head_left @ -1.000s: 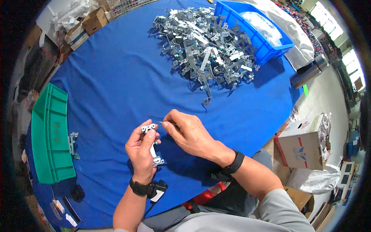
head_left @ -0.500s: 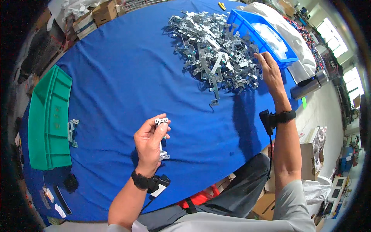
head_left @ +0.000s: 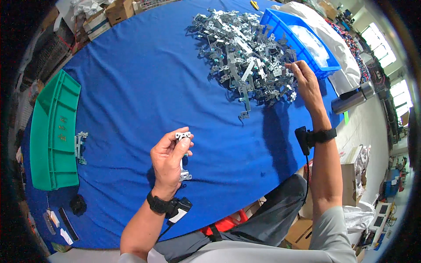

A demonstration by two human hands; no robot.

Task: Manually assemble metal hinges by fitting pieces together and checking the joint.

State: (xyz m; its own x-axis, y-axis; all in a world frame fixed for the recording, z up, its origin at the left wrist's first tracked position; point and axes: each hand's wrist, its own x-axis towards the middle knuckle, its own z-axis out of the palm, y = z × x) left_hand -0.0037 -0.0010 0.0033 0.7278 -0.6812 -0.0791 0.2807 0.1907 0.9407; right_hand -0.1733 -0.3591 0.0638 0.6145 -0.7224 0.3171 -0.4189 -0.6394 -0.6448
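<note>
My left hand (head_left: pixel 165 161) is closed around a metal bracket (head_left: pixel 186 175), held above the blue cloth. Its flat end with holes pokes out by the thumb, and its lower end shows below the palm. My right hand (head_left: pixel 307 83) reaches to the right edge of a big heap of metal brackets (head_left: pixel 247 72). Its thumb and fingers are pinched together at the heap; whatever is between them is too small or hidden to make out.
A blue crate (head_left: pixel 302 37) with a clear plastic bag stands right of the heap. At the left is a green bin (head_left: pixel 55 131), with several brackets (head_left: pixel 80 148) beside it. A metal flask (head_left: pixel 351 98) lies at the right edge of the blue tablecloth (head_left: pixel 136 92).
The whole view has shifted slightly. My right hand stays pinched at the heap's edge, barely moved, and my left hand keeps its hold on the bracket.
</note>
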